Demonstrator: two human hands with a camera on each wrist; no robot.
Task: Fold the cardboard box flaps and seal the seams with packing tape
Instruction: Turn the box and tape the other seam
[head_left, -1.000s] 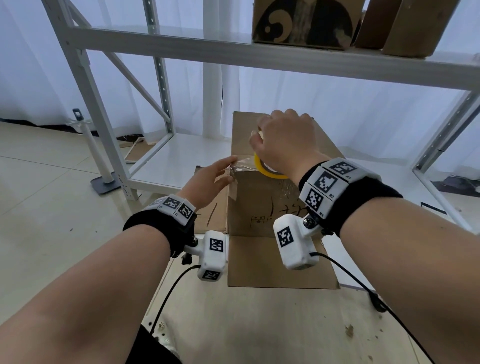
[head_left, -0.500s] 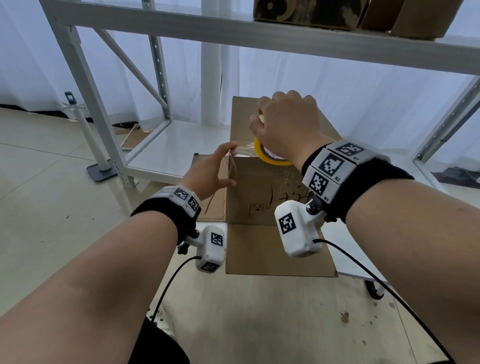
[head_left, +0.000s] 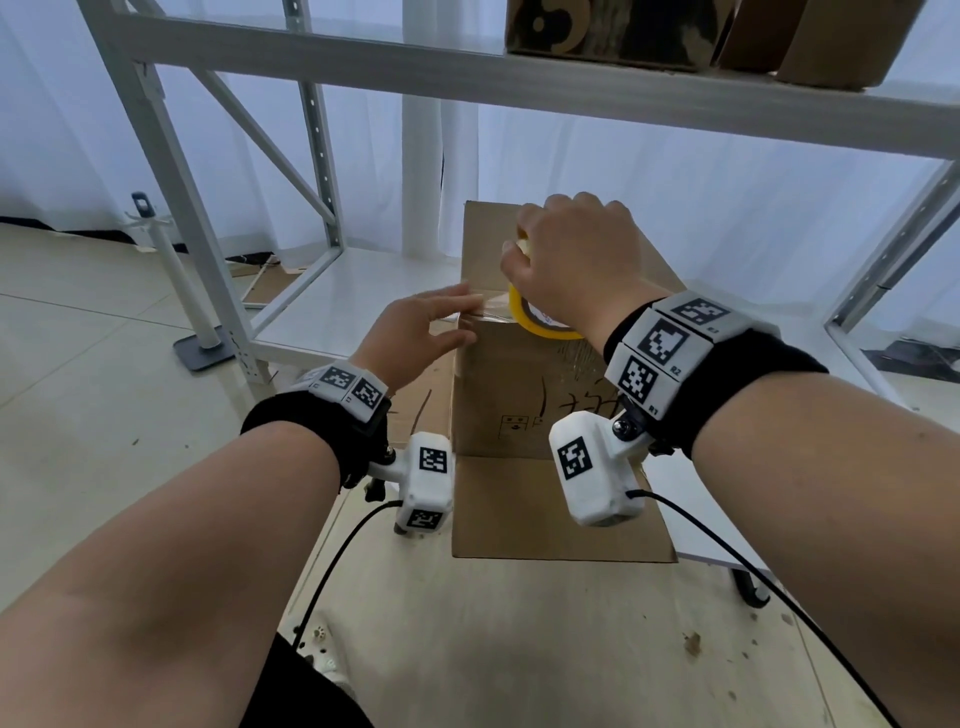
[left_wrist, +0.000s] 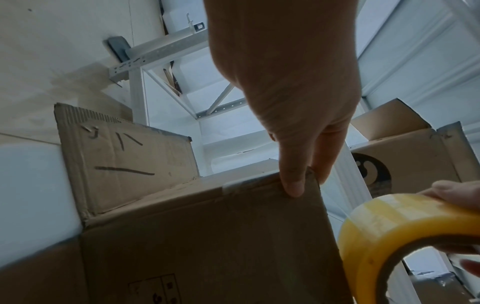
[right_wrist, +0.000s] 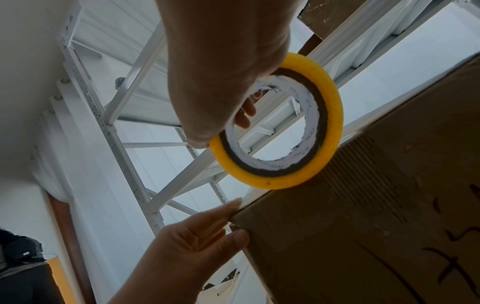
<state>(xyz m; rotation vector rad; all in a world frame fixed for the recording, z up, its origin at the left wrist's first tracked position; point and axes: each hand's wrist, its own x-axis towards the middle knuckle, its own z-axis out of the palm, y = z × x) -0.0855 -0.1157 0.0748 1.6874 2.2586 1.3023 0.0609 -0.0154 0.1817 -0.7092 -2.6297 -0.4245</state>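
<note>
A brown cardboard box (head_left: 514, 395) stands on end on the worktop, with its lower flap (head_left: 561, 512) folded out toward me and a side flap (head_left: 415, 410) open on the left. My left hand (head_left: 470, 318) lies at the box's top left corner, straight fingers on the top edge and thumb (left_wrist: 293, 185) against the front face. It presses down a strip of clear tape (head_left: 491, 306). My right hand (head_left: 540, 244) grips the yellow tape roll (head_left: 540, 326) just above the top front edge. The roll (right_wrist: 330, 123) is held with fingers through its core.
A white metal rack surrounds the box; its upper shelf beam (head_left: 519, 88) carries other cardboard boxes (head_left: 613, 31) overhead, and its lower shelf (head_left: 353, 312) lies behind left. The wooden worktop (head_left: 519, 649) extends toward me. A white stand (head_left: 202, 353) rests on the tiled floor at left.
My head has tilted slightly. Both hands stay at the box's top front edge; my left fingers lie a little further over the corner.
</note>
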